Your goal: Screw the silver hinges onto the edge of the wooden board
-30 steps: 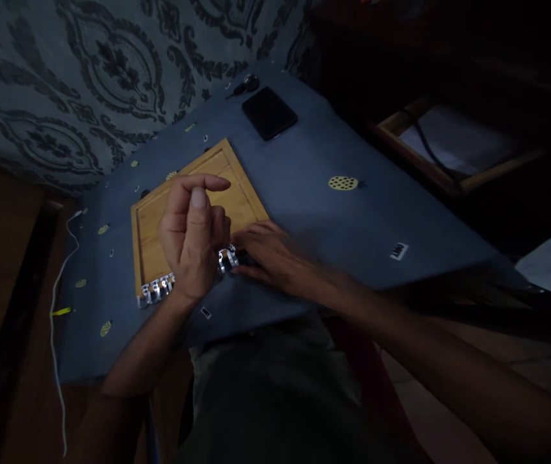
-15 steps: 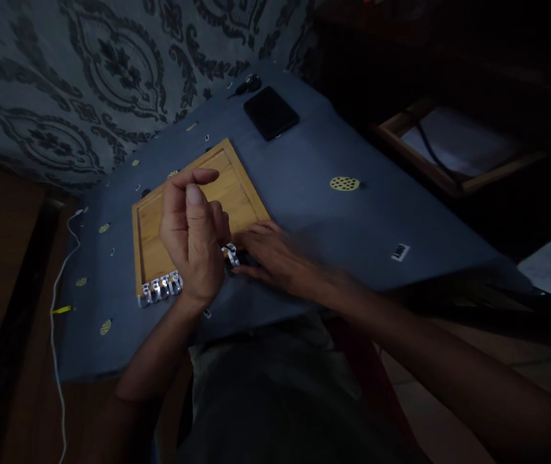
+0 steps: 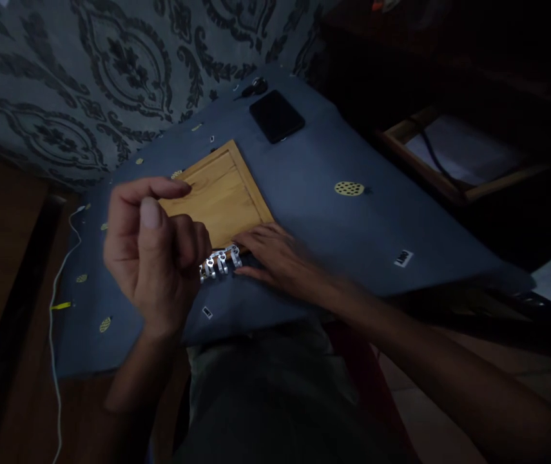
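Note:
A wooden board (image 3: 217,200) with a raised rim lies on the table, partly hidden behind my left hand. Several shiny silver metal clips (image 3: 222,261) sit in a row along its near edge. My left hand (image 3: 154,251) is raised above the board's left part, fingers curled and thumb pointing up; whether something small is inside them is hidden. At the board's near right corner, my right hand (image 3: 278,261) grips the edge, fingers on top and thumb on the near side, beside the last clip.
A blue cloth with pineapple prints covers the table (image 3: 333,245). Towards the back lie a black flat device (image 3: 276,116) and a dark object (image 3: 256,87). A white cable (image 3: 57,283) hangs past the left edge. An open wooden drawer or frame (image 3: 463,151) stands right.
My left hand has moved left and closer to the camera, uncovering more clips near the right end. My right hand stays at the board's corner. The view has shifted slightly.

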A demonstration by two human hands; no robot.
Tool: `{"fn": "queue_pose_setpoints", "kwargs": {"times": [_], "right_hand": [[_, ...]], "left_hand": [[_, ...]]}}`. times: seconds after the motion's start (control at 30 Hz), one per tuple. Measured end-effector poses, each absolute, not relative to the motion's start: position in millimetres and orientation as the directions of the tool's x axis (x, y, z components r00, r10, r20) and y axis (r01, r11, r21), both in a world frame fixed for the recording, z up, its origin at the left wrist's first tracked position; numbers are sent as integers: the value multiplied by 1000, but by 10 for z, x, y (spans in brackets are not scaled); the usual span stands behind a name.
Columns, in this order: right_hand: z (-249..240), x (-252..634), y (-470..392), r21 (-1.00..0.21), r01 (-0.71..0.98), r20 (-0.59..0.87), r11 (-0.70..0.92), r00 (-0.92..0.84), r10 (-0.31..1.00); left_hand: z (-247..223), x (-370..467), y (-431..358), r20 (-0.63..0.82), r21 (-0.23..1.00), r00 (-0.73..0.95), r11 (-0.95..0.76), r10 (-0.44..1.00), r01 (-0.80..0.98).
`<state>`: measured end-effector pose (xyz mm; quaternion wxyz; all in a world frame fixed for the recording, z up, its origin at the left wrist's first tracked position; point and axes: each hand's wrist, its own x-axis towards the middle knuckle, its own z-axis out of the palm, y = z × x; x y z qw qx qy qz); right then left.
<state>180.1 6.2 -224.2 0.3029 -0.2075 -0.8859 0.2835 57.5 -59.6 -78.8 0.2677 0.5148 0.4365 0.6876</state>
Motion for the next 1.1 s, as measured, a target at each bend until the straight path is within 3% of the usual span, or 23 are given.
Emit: {"fn": "queue_pose_setpoints", "kwargs": {"times": [0.5, 1.1], "right_hand": [[-2213, 1841, 61, -591, 213, 439, 778, -724, 532], [-2394, 1885, 126, -553, 125, 557, 824, -680, 477]], "left_hand": [[-939, 340, -708, 523, 848, -340, -516, 781, 117], [-786, 19, -943, 480, 847, -508, -529, 716, 55]]}}
